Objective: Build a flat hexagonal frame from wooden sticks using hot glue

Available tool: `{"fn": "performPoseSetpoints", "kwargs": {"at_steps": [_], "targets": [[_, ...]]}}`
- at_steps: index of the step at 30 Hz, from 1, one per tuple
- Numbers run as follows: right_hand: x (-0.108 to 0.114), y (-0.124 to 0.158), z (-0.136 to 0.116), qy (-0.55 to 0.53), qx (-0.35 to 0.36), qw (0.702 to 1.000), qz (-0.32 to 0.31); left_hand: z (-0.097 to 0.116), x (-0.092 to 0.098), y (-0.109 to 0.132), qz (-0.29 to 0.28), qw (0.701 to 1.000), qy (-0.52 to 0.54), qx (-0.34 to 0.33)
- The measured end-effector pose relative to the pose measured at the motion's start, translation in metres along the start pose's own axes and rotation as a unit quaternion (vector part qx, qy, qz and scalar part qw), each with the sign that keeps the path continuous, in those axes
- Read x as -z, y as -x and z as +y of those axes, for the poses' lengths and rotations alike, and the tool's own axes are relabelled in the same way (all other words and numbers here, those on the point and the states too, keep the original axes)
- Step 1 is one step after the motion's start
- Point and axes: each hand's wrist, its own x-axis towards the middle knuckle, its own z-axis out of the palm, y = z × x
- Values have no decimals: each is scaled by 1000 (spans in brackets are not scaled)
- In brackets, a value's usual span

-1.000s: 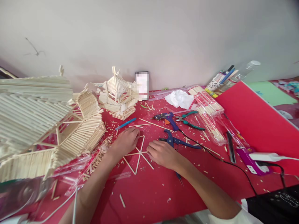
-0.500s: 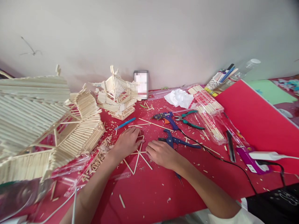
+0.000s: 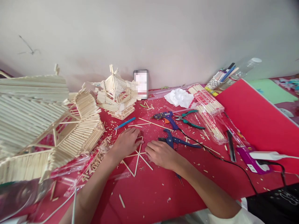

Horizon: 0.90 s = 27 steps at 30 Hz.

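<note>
A flat star-like frame of thin wooden sticks (image 3: 137, 161) lies on the red tabletop between my hands, its sticks crossing near the middle. Over its upper left part, my left hand (image 3: 127, 141) has its fingers curled down and closed on the frame; the hand hides that side. From the right, my right hand (image 3: 161, 154) pinches the end of a crossing stick, fingers pressed together. Just behind the right hand lies a blue-handled cutter (image 3: 170, 139). Farther back are a blue glue gun (image 3: 164, 116) and green-handled pliers (image 3: 190, 119).
Stick-built model buildings stand left, a large one (image 3: 77, 133) and a smaller tower (image 3: 116, 93). A blue pen (image 3: 125, 123) lies behind my left hand. Packs of sticks (image 3: 207, 109), a black cord (image 3: 219, 159), a purple power strip (image 3: 253, 161) and a red board (image 3: 261, 124) occupy the right.
The stick frame has turned slightly, its lower corner shifting a little toward me and to the right. Both hands stay almost in place.
</note>
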Motion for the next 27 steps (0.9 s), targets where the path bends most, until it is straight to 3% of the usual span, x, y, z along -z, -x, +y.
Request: {"fn": "performPoseSetpoints", "kwargs": {"at_steps": [12,17,27], "targets": [[-4,2,1,6,12,1000,15,-12,-7,-1,20,999,28,-22],[0,-1,-3,-13,-3,999,49,-17,-11,-2,29,998,47,-33],[-4,-3,-6,13,11,998,58,-16,-8,-1,25,998,56,-29]]}}
